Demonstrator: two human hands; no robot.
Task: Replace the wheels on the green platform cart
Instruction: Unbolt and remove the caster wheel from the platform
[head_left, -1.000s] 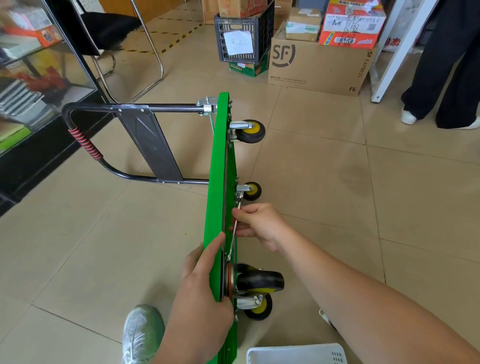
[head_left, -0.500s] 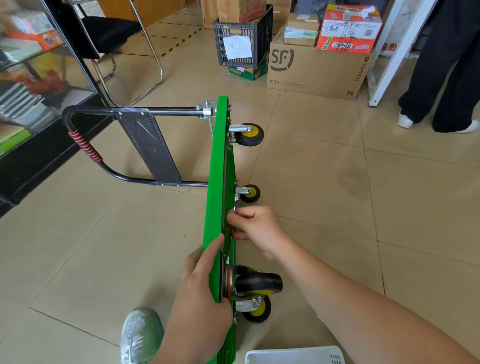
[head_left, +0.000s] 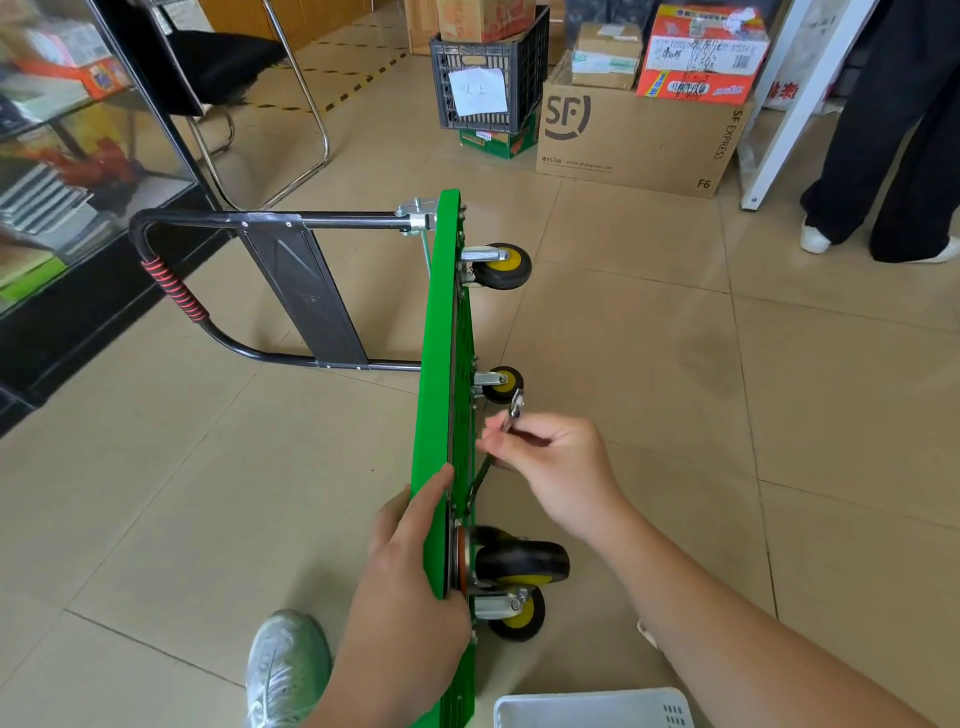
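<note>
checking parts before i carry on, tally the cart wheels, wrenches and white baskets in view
wheels on the green platform cart: 4
wrench: 1
white basket: 1
total: 6

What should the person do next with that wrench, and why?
Probably turn the wrench a stroke. The right hand grips it, its lower end at the base of the big black wheel, which is still mounted, while the left hand holds the green cart steady on its edge.
</note>
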